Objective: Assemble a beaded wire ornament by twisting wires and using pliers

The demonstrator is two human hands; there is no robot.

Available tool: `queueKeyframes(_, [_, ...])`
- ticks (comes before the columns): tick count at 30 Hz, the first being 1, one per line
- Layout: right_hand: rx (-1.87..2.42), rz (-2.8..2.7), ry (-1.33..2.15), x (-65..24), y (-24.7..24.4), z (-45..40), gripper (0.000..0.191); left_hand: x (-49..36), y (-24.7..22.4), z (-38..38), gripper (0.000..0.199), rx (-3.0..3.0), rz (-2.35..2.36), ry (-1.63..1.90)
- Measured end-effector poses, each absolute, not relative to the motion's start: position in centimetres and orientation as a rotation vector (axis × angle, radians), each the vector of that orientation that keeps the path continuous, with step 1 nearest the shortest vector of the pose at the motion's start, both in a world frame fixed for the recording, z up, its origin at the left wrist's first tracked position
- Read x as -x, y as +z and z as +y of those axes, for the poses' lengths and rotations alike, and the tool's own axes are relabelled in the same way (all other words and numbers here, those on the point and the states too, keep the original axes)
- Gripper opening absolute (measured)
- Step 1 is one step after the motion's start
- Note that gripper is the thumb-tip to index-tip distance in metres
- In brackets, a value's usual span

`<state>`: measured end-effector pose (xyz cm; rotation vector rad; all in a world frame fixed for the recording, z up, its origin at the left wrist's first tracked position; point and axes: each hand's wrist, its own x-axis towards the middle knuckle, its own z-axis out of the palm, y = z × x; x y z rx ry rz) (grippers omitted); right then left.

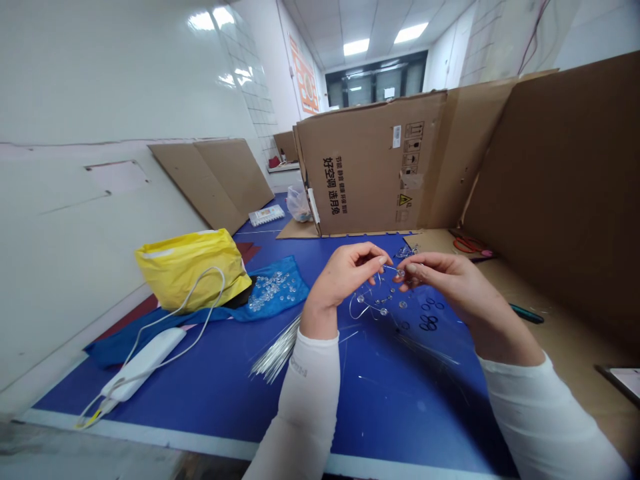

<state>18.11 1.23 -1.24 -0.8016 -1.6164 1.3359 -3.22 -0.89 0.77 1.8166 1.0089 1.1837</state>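
My left hand (350, 272) pinches a thin silvery wire (391, 268) between thumb and fingertips. Opposite it, my right hand (443, 272) has thumb and fingers closed on a small clear bead (401, 273) at the end of that wire. Whether the wire passes through the bead is too small to tell. Just below the hands lie loose clear beads (383, 311) and a curved wire (354, 313). Several black rings (429, 323) rest on the blue table under my right hand. Beside my left forearm is a bundle of straight silvery wires (277, 350).
More clear beads (273, 288) lie on a blue cloth (295, 267) beside a yellow bag (193, 270). A white power strip (145, 363) with its cord is at the left. Red-handled scissors (469, 245) and a dark green tool (527, 313) lie right. Cardboard (370, 173) walls the back.
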Motion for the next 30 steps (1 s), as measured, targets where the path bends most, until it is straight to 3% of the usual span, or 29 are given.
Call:
queueKeyframes(6, [0.843, -1.660, 1.146, -17.7, -1.2, 0.9, 0.025, 3.0, 1.0, -1.2, 0.018, -1.843, 1.061, 1.147])
queueKeyframes(18, [0.852, -1.558, 0.948, -16.9, -1.2, 0.0, 0.020, 2.5, 0.9, -1.1, 0.012, -1.932, 1.052, 1.183])
queueKeyframes(30, [0.837, -1.530, 0.977, -17.2, -0.9, -0.2, 0.023, 2.1, 1.7, -2.2, 0.011, -2.053, 1.100, 1.204])
